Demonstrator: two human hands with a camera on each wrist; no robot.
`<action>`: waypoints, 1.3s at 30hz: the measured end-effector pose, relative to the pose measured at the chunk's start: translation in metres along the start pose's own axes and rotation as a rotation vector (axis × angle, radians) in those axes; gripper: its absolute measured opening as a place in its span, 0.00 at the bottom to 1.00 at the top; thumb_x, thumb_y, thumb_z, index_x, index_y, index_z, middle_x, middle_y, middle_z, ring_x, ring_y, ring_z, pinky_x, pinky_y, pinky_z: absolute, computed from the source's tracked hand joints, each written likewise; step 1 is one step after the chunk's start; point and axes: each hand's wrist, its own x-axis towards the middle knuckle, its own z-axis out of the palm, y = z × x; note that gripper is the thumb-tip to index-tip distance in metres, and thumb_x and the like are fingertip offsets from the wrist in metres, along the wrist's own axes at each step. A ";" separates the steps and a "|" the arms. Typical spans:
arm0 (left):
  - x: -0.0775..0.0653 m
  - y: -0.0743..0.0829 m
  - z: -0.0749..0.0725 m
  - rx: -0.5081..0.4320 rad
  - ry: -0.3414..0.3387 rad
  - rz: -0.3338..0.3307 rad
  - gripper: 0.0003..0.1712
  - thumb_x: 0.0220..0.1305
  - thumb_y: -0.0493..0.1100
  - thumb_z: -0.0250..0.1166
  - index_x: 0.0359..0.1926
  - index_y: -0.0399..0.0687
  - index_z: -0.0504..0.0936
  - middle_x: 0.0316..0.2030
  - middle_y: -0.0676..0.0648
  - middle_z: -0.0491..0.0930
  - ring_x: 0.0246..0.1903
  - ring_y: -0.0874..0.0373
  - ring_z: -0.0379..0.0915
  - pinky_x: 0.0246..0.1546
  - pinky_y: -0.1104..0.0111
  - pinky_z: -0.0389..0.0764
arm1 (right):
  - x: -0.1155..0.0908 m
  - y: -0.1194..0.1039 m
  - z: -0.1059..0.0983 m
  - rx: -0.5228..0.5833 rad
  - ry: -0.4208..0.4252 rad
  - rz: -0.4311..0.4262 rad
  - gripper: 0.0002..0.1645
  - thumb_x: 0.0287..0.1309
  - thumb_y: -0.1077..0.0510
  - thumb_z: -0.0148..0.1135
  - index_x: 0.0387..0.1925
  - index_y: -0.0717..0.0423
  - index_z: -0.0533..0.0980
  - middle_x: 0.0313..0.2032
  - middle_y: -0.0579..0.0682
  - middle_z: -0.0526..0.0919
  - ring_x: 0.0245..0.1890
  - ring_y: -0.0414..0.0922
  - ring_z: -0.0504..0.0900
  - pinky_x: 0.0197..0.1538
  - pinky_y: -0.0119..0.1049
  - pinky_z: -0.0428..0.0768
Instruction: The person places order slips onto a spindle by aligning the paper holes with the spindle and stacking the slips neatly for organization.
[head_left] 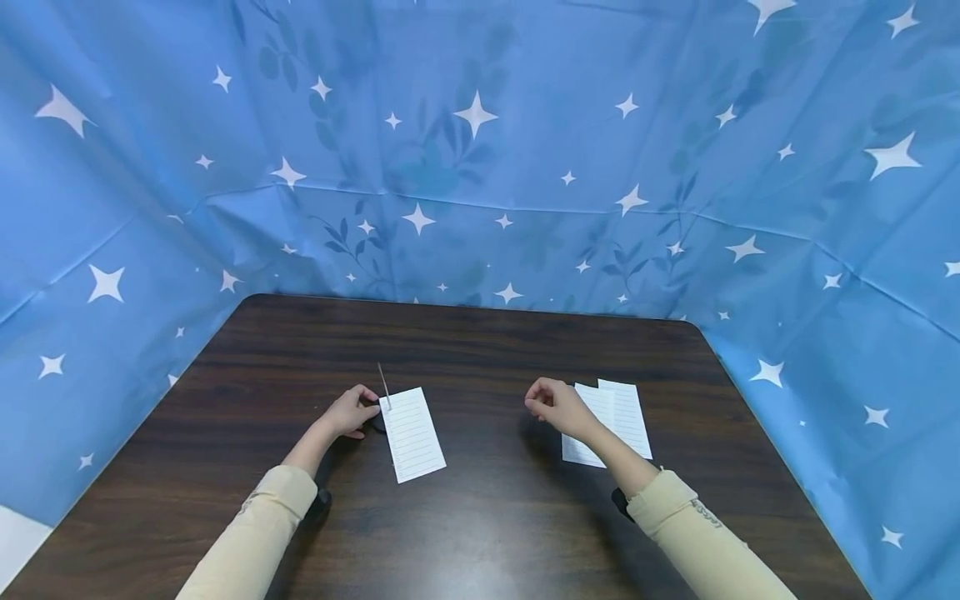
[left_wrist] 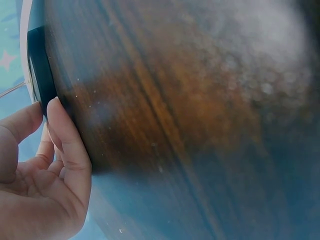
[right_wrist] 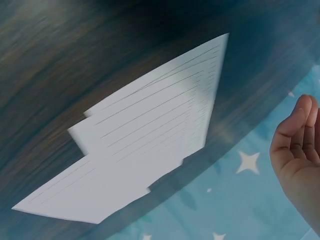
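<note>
My left hand (head_left: pixel 351 412) pinches the dark base (left_wrist: pixel 42 65) of a paper spike between thumb and finger, at the left of the table. The spike's thin rod (head_left: pixel 384 385) stands up, leaning slightly left. A lined white sheet (head_left: pixel 415 437) lies over the base, and the rod rises from its top left corner. Most of the base is hidden under this sheet in the head view. My right hand (head_left: pixel 558 408) hovers with loosely curled fingers, and nothing shows in it. Beneath and beside the right forearm lie several overlapping lined sheets (right_wrist: pixel 145 120).
The dark wood-grain table (head_left: pixel 480 533) has rounded far corners. Behind it and along its sides hangs a blue curtain (head_left: pixel 525 150) with white stars. The loose sheets sit toward the table's right side, apart from the spike.
</note>
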 end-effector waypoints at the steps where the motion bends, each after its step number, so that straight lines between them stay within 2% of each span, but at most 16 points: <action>1: 0.000 -0.001 0.000 -0.002 -0.004 0.000 0.14 0.68 0.36 0.53 0.51 0.32 0.67 0.24 0.47 0.63 0.20 0.60 0.60 0.24 0.67 0.83 | -0.003 0.003 -0.001 -0.025 0.010 0.001 0.04 0.61 0.64 0.57 0.35 0.62 0.76 0.26 0.57 0.80 0.25 0.47 0.77 0.28 0.28 0.75; 5: 0.000 -0.003 0.001 -0.007 -0.008 -0.003 0.14 0.68 0.36 0.53 0.51 0.32 0.67 0.23 0.48 0.62 0.18 0.62 0.58 0.24 0.67 0.83 | -0.011 0.015 -0.007 -0.151 0.034 -0.004 0.02 0.60 0.64 0.58 0.33 0.60 0.76 0.26 0.50 0.79 0.24 0.39 0.71 0.27 0.28 0.71; 10: -0.002 -0.005 0.000 -0.001 0.016 0.001 0.13 0.68 0.35 0.53 0.50 0.31 0.67 0.23 0.48 0.62 0.18 0.61 0.59 0.24 0.66 0.83 | -0.016 0.029 -0.016 -0.264 0.066 -0.001 0.04 0.59 0.62 0.60 0.32 0.61 0.75 0.23 0.47 0.77 0.23 0.38 0.69 0.24 0.29 0.68; 18: -0.003 -0.006 -0.002 -0.003 0.016 -0.009 0.13 0.68 0.35 0.52 0.50 0.31 0.66 0.26 0.46 0.64 0.22 0.59 0.61 0.25 0.66 0.83 | -0.025 0.048 -0.028 -0.345 0.079 0.049 0.02 0.57 0.63 0.60 0.32 0.59 0.75 0.22 0.46 0.76 0.22 0.39 0.68 0.26 0.31 0.68; 22: -0.004 -0.005 -0.001 0.008 0.019 -0.003 0.14 0.68 0.36 0.53 0.51 0.32 0.67 0.25 0.47 0.63 0.20 0.60 0.60 0.24 0.66 0.83 | -0.029 0.057 -0.034 -0.375 0.096 0.075 0.05 0.56 0.63 0.62 0.34 0.61 0.76 0.23 0.48 0.76 0.23 0.40 0.70 0.27 0.32 0.69; 26: -0.004 -0.004 0.000 0.013 0.025 0.001 0.14 0.67 0.36 0.53 0.51 0.32 0.67 0.23 0.48 0.63 0.18 0.61 0.59 0.23 0.68 0.83 | -0.033 0.065 -0.040 -0.421 0.106 0.080 0.13 0.55 0.62 0.64 0.40 0.65 0.76 0.30 0.53 0.80 0.30 0.47 0.77 0.34 0.41 0.78; 29: -0.002 -0.004 0.000 0.014 0.029 0.004 0.14 0.67 0.36 0.53 0.51 0.32 0.67 0.23 0.48 0.63 0.18 0.62 0.59 0.23 0.68 0.82 | -0.034 0.070 -0.044 -0.473 0.104 0.067 0.20 0.55 0.58 0.65 0.46 0.67 0.75 0.40 0.60 0.81 0.41 0.56 0.79 0.45 0.51 0.79; 34: 0.001 -0.004 0.001 0.016 0.027 0.009 0.14 0.67 0.36 0.54 0.51 0.33 0.67 0.23 0.48 0.63 0.17 0.62 0.59 0.23 0.68 0.82 | -0.035 0.081 -0.049 -0.558 0.100 0.069 0.32 0.51 0.50 0.68 0.53 0.66 0.72 0.52 0.66 0.76 0.52 0.64 0.74 0.49 0.64 0.72; 39: 0.001 -0.002 0.002 0.007 0.024 0.022 0.14 0.67 0.35 0.54 0.50 0.32 0.67 0.23 0.48 0.63 0.19 0.61 0.60 0.23 0.67 0.83 | -0.034 0.088 -0.053 -0.568 0.009 0.169 0.51 0.47 0.39 0.69 0.63 0.66 0.62 0.63 0.70 0.65 0.61 0.69 0.62 0.51 0.71 0.65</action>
